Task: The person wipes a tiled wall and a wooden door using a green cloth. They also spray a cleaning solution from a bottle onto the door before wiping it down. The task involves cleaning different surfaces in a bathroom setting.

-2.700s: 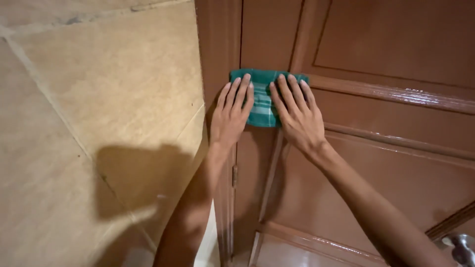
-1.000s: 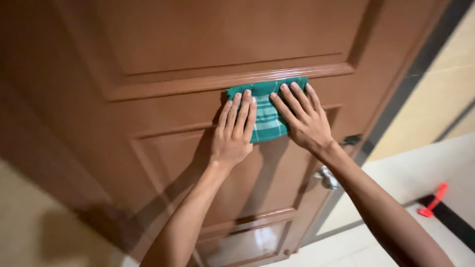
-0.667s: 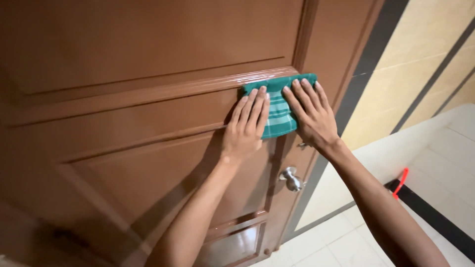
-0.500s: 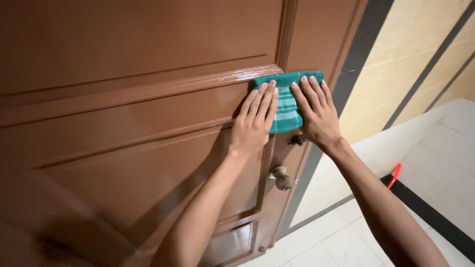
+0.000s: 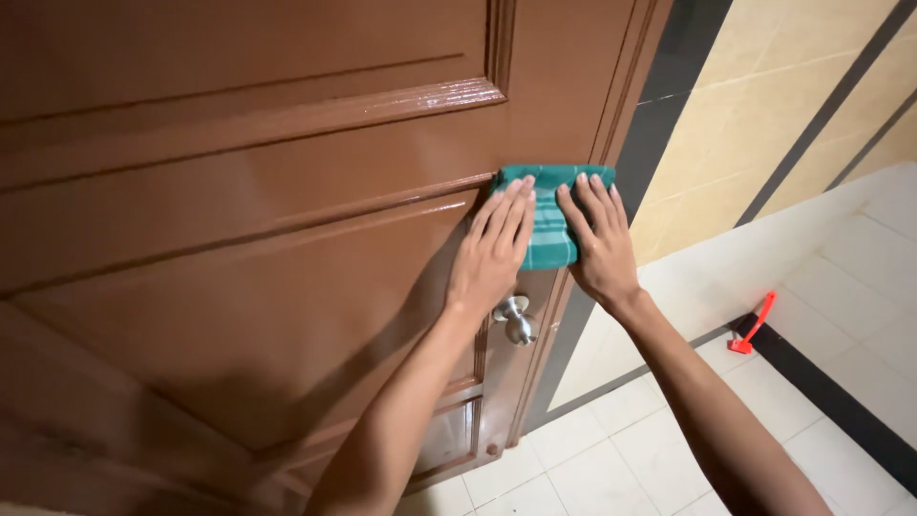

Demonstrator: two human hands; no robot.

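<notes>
fingers of the left hand [image 5: 489,250] and right hand [image 5: 599,239] lie flat and slightly spread, pressing a folded green cloth [image 5: 547,218] against the brown door [image 5: 239,239]. cloth sits at the door's right edge, just above the silver knob [image 5: 516,320]. beyond that edge run the dark frame and tiled floor [image 5: 841,287], where a red tool [image 5: 753,325] lies well apart. palms hide much of the cloth.

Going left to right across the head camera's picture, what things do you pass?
Brown door → left hand → green cloth → right hand → dark wall stripe → red tool on the floor.
</notes>
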